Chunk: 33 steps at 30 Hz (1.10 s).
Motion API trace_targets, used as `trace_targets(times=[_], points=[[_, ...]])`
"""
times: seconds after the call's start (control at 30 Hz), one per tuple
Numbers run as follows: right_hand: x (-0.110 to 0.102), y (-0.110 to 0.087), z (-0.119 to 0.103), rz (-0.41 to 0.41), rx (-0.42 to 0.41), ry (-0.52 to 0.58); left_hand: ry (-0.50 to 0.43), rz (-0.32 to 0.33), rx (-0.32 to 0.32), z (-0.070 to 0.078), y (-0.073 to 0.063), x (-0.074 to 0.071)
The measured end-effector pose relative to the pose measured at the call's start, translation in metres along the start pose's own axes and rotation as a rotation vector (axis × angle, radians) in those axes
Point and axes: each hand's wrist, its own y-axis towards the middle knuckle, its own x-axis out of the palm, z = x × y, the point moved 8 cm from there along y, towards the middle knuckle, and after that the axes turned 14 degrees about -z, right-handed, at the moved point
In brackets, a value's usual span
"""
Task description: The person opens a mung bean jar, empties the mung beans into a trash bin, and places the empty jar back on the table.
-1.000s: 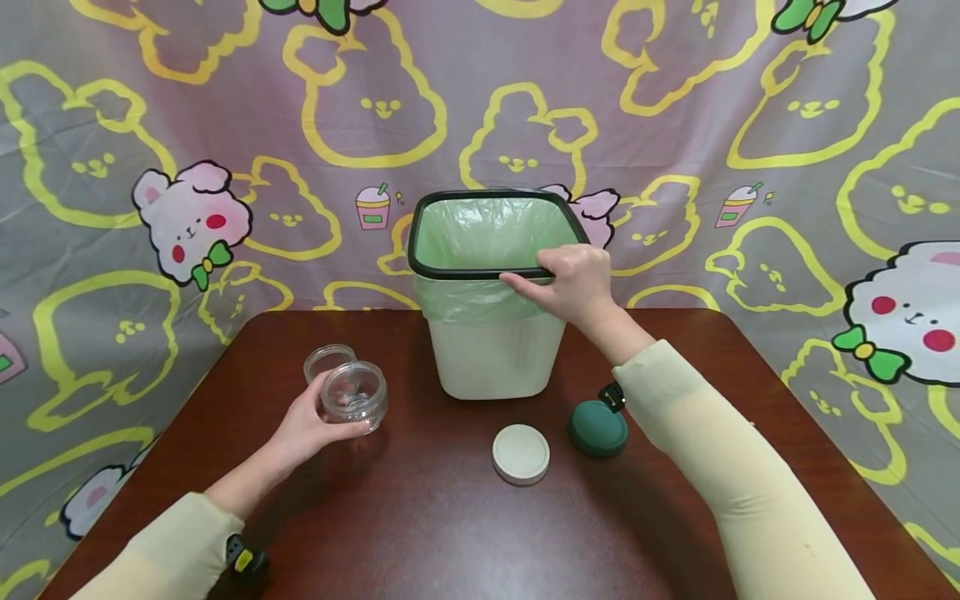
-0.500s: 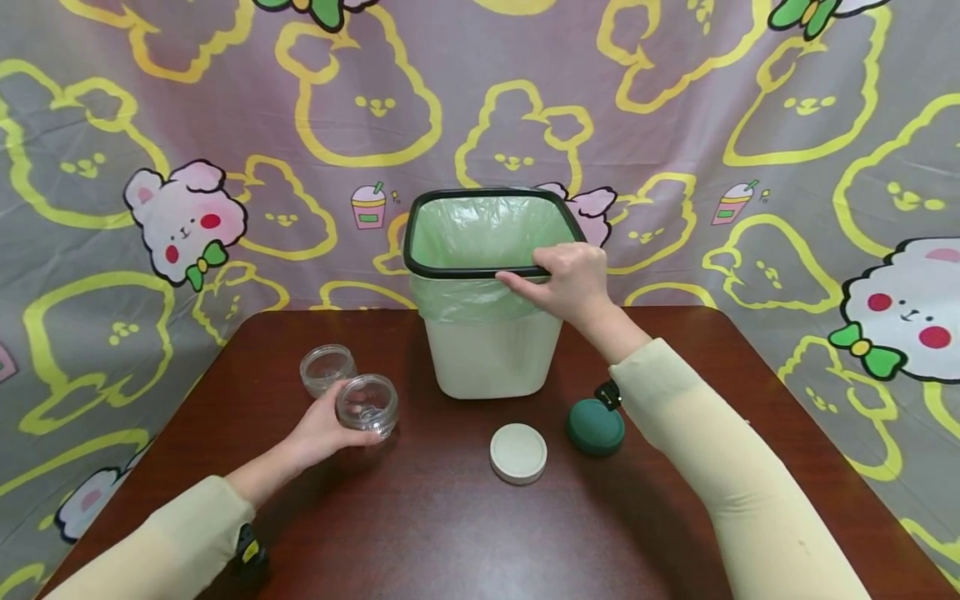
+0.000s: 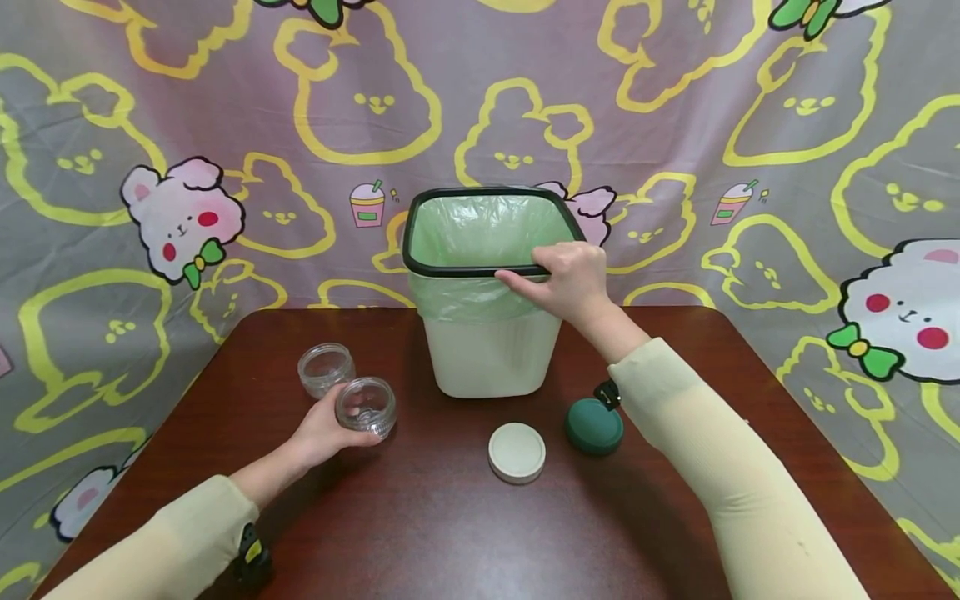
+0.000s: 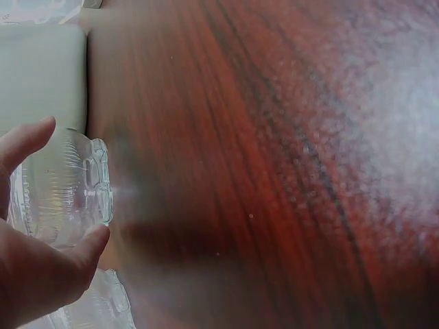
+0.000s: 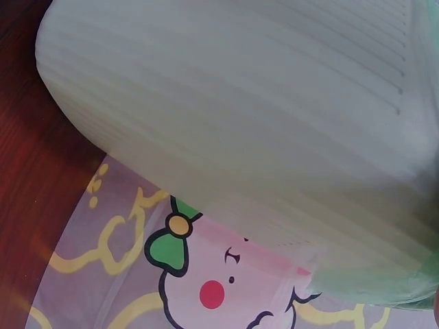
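My left hand [image 3: 322, 429] holds a clear jar [image 3: 366, 407] between thumb and fingers; I cannot tell whether its base touches the table. In the left wrist view, the thumb and a finger lie on either side of that jar [image 4: 62, 185]. Just behind it stands a second clear jar [image 3: 327, 367]. My right hand [image 3: 573, 279] grips the black front rim of a pale trash can [image 3: 491, 354], its fingers curled over the edge and the thumb along the outside. A light green bag [image 3: 487, 225] lines the can. The right wrist view is filled by the can's wall [image 5: 226, 123].
A round cream lid [image 3: 517, 452] lies on the brown table [image 3: 450, 533] in front of the can. To its right is a dark green round object [image 3: 594, 427], close under my right forearm. A patterned curtain [image 3: 517, 125] hangs behind the table.
My left hand has moved the jar slightly right and toward me, away from the second jar. My right hand keeps its grip on the trash can's rim.
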Motion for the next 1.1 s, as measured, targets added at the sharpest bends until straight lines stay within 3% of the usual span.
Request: trace_targets(times=[0.27,0.5,0.83,1.1], points=[[0.0019,0.0015,-0.0004,-0.001,0.002,0.001,-0.015,-0.003,-0.032,-0.0034,-0.0021,-0.0015],[0.0018,0.0014,0.0001,-0.011,-0.001,0.008,-0.033,-0.003,-0.011,-0.0061,0.0010,-0.0008],[0.0001,0.0015,-0.0002,0.007,-0.005,0.001,-0.001,-0.022,-0.043,-0.0057,0.0018,-0.0003],[-0.0001,0.0007,0.0004,0.016,-0.009,0.014,0.142,-0.003,-0.021,0.0014,-0.0041,-0.0067]])
